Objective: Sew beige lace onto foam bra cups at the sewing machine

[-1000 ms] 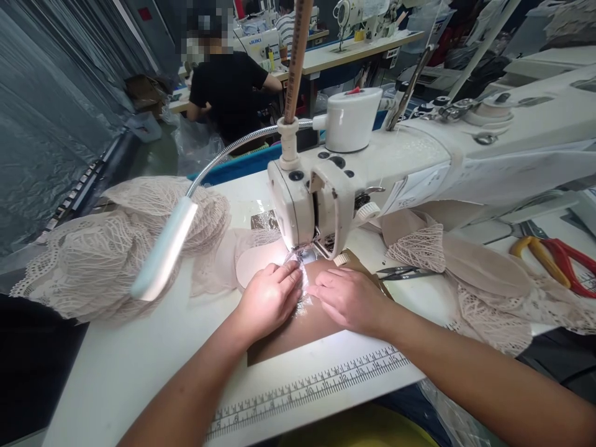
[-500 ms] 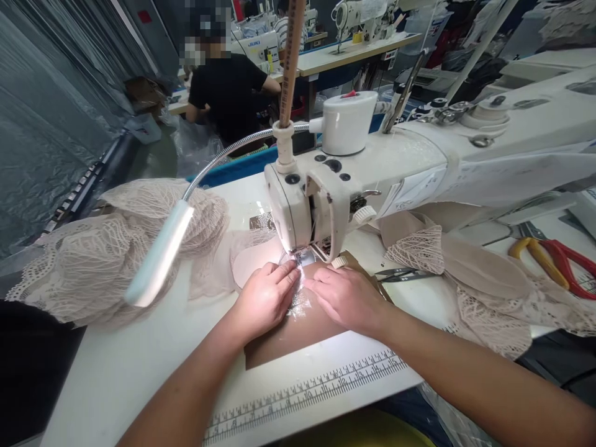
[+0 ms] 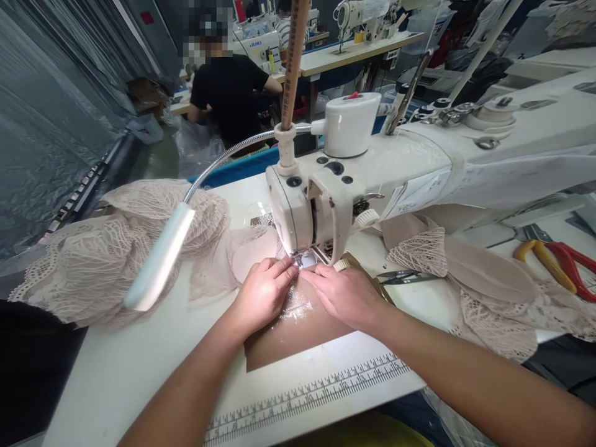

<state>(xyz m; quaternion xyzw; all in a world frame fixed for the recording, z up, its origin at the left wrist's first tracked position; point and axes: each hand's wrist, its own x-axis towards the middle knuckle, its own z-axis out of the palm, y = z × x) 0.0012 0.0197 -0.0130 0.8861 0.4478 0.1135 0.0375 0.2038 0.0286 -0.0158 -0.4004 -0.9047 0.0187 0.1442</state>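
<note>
Under the head of a white sewing machine (image 3: 291, 211), my two hands work close together by the presser foot (image 3: 298, 257). My left hand (image 3: 263, 295) has its fingers pressed together on the edge of a beige lace piece with a smooth cup (image 3: 251, 254), which spreads out behind it to the left. Close to the foot, the fingertips of my right hand (image 3: 347, 295) are drawn together; whatever they pinch is hidden. A shiny brown sheet (image 3: 298, 347) lies beneath both hands, lit by a strong glare.
Beige lace pieces (image 3: 107, 267) are heaped at the left below a lamp (image 3: 161, 257). On the right lie small snips (image 3: 405, 276), more lace cups (image 3: 488, 273) and red-and-yellow-handled scissors (image 3: 570, 264). A ruler strip (image 3: 307, 397) runs along the front edge. A co-worker (image 3: 228, 93) sits beyond.
The right fingertips have moved slightly left and up, closer to the left ones by the foot. The lace piece has shifted a little. The whole view has also moved slightly.
</note>
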